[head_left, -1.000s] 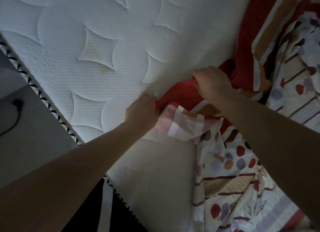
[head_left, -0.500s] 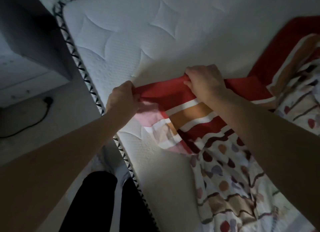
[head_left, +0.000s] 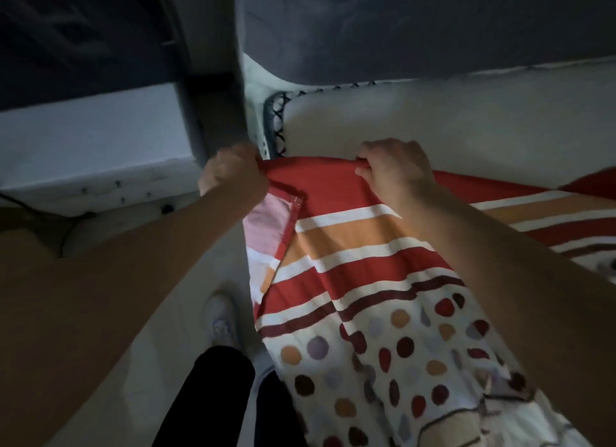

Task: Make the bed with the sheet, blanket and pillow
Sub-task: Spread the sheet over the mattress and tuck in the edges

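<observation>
Now the sheet (head_left: 350,246) is held at the mattress (head_left: 433,126) corner —
its red edge is gripped by left hand (head_left: 230,171) and right hand (head_left: 396,170).

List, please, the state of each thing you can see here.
sheet, partly spread over the mattress, left corner folded back.
mattress, head end bare.
left hand, grips the sheet's corner.
right hand, pinches the sheet's red edge.
</observation>
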Tool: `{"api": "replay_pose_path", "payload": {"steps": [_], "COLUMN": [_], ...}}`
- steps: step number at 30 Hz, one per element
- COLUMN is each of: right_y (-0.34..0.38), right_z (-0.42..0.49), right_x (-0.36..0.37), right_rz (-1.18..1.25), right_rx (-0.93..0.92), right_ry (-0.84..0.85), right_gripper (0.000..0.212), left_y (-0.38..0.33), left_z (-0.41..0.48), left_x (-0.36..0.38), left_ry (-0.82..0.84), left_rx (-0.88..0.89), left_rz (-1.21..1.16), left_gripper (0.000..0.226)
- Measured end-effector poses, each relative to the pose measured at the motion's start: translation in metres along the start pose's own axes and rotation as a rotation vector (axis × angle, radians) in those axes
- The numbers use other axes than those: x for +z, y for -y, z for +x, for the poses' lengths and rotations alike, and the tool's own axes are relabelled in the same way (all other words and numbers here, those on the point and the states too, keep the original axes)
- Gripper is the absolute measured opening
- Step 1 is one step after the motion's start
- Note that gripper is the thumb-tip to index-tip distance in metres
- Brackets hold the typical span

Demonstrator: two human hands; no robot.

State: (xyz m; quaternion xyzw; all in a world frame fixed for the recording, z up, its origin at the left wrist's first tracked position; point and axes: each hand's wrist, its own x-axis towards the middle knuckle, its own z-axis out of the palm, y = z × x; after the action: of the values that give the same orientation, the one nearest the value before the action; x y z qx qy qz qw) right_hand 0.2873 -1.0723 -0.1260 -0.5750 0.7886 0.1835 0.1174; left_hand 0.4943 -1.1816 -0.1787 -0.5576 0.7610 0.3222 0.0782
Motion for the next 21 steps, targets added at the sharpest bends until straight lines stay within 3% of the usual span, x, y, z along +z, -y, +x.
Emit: {"api": "replay_pose_path", "payload": {"steps": [10,21], "right_y": [0.068,0.077], "right_z": [0.073,0.086], "right_x": [-0.029,-0.015], "right_rz": [0.02,0.008], "right_rx": [0.013,0.065], "right_ry": [0.0,0.026], "right_gripper": [0.02,0.04], "left_y": [0.061,0.08], "left_z": [0.053,0.051], "left_x": [-0.051,-0.037], "left_ry": [-0.1,-0.053], "left_rx": [-0.003,-0.056], "left_rz": [0.081,-0.07], "left_gripper": [0.012,0.03]}}
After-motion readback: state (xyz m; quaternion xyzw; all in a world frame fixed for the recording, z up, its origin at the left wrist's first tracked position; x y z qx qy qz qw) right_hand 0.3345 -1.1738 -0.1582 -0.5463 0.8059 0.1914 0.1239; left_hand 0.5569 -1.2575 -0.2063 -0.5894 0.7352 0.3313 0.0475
